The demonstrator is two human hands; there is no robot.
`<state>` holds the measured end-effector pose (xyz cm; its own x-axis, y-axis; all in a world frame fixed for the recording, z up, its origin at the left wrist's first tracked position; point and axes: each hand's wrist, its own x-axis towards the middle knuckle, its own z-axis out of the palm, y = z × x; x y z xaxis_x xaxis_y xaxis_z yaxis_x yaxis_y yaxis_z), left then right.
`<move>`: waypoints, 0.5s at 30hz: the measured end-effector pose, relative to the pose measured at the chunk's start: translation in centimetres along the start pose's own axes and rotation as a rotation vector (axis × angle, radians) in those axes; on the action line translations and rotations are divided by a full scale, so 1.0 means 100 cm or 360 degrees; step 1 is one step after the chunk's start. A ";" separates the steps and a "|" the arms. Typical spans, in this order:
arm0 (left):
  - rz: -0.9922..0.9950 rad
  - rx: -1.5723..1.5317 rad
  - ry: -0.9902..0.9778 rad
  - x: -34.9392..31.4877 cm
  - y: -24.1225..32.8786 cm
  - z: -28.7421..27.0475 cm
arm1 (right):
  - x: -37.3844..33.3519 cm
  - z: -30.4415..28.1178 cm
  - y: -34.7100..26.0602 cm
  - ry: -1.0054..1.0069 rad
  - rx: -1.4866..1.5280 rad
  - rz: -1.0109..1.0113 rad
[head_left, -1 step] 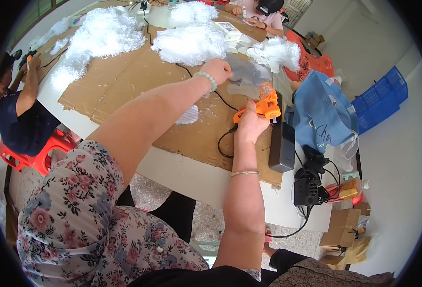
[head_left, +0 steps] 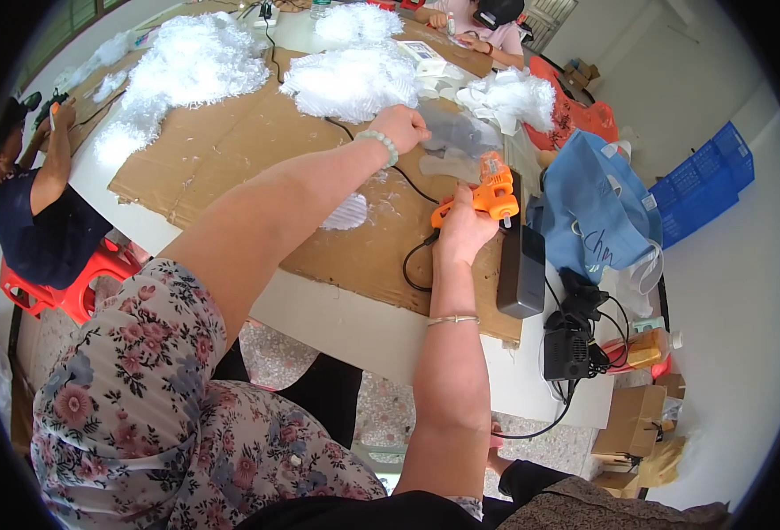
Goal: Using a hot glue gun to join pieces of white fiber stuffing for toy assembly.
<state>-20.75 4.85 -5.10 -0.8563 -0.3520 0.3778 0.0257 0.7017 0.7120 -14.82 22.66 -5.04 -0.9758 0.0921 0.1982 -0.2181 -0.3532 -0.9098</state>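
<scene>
Cardboard-covered table (head_left: pixel 231 150): orange plastic glue gun (head_left: pixel 487 196) is gripped by right hand (head_left: pixel 462 231), grey flat piece (head_left: pixel 456 137) pinched beyond left hand (head_left: pixel 400 126), white fluffy heaps (head_left: pixel 354 79) unglued.

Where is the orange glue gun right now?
In the head view, the orange glue gun is in the right hand, right of centre over the cardboard sheet, just left of the blue bag.

The left hand (head_left: pixel 399 125) fingers are hidden among the white fluffy pile (head_left: pixel 351 81).
</scene>
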 end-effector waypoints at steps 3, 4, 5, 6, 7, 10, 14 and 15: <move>-0.0001 -0.0215 0.0065 0.002 -0.007 -0.014 | -0.003 0.001 -0.007 -0.0011 0.0017 -0.0002; -0.0079 -0.0386 0.0018 0.000 -0.005 -0.021 | -0.003 0.000 -0.009 -0.0007 0.0044 0.0007; -0.0158 -0.0556 -0.0027 -0.002 -0.003 -0.028 | -0.003 -0.002 -0.009 -0.0013 0.0053 0.0009; -0.0161 -0.0543 -0.0015 -0.007 0.000 -0.039 | -0.002 -0.003 -0.008 -0.0003 0.0037 0.0011; -0.0203 -0.0612 -0.0061 -0.014 0.003 -0.050 | -0.002 -0.003 -0.007 0.0006 0.0020 0.0014; -0.0229 -0.0676 -0.0120 -0.028 -0.002 -0.073 | -0.003 -0.006 -0.006 -0.0050 -0.0010 0.0042; -0.0059 -0.0655 -0.0102 -0.051 -0.002 -0.105 | -0.010 -0.002 -0.010 -0.0076 -0.0018 0.0032; -0.0084 -0.0643 -0.0083 -0.058 -0.001 -0.120 | -0.014 0.001 -0.011 -0.0097 -0.0027 0.0028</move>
<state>-9.58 -0.59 -0.24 -0.8866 -0.3418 0.3117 0.1728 0.3803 0.9086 -13.19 22.82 -4.31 -0.9786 0.0293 0.2035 -0.2013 -0.3385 -0.9192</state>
